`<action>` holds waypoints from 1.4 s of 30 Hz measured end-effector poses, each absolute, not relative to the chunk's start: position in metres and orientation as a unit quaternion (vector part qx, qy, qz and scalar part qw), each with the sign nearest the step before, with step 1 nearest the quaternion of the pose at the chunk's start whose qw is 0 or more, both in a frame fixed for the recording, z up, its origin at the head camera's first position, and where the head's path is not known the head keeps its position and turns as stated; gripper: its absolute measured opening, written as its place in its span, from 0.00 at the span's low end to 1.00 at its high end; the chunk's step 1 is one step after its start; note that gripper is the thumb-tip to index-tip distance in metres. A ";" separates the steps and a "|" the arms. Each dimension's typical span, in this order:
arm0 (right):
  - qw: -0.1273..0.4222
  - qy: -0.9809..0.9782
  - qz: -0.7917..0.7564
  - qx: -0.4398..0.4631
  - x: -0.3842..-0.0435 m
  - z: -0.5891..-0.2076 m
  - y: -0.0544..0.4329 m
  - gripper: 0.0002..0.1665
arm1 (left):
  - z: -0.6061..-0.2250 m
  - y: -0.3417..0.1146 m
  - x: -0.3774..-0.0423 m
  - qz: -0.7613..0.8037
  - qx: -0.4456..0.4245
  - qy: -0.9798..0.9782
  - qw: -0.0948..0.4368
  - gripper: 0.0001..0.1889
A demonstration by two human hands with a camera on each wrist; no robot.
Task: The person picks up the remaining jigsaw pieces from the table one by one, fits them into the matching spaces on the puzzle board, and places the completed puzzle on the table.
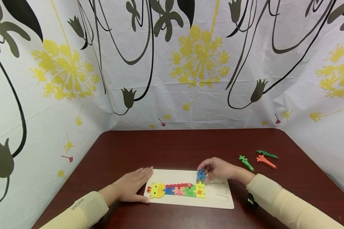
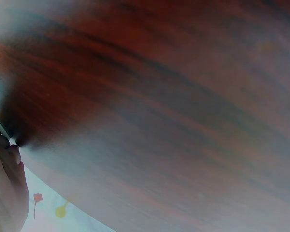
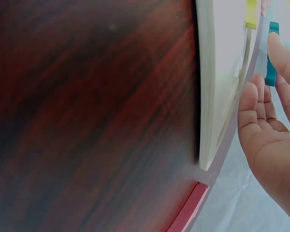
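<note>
A pale puzzle board [image 1: 177, 202] lies on the table with a giraffe puzzle partly in it: a yellow head [image 1: 157, 190], a red mane strip [image 1: 177, 185] and blue, pink, green and yellow body pieces. My right hand [image 1: 217, 168] pinches a blue puzzle piece [image 1: 201, 175] just above the yellow body piece [image 1: 200, 190]. In the right wrist view the blue piece [image 3: 271, 72] shows edge-on between thumb and fingers. My left hand [image 1: 134, 184] rests with straight fingers along the board's left edge; the left wrist view catches only part of this hand [image 2: 7, 188].
Right of the board lie three loose leg-shaped puzzle pieces: light green [image 1: 246, 163], orange [image 1: 266, 161] and dark green [image 1: 267, 154]. Leg-shaped recesses [image 1: 220, 192] mark the board's right end. A patterned cloth [image 1: 172, 111] hangs behind the dark red table [image 1: 172, 146].
</note>
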State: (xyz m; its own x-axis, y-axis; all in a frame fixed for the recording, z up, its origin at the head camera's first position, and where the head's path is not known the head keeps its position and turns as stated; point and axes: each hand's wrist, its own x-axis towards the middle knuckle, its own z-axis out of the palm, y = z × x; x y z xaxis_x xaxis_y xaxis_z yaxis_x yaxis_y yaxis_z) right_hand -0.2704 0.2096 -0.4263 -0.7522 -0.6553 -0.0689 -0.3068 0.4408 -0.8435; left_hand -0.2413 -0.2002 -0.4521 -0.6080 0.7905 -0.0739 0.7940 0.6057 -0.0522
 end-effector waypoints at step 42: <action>0.179 0.856 -0.389 -0.289 -0.270 -0.437 0.205 0.19 | -0.453 -0.201 -0.241 -0.035 0.450 0.892 0.010 0.54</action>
State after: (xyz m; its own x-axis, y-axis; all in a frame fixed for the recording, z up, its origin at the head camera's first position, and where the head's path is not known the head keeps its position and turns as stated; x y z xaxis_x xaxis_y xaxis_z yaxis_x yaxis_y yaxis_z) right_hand -0.2696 0.2054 -0.4373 -0.7687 -0.6344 -0.0818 -0.3553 0.5298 -0.7701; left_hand -0.2408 -0.2009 -0.4534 -0.5947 0.8024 -0.0491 0.8038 0.5925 -0.0525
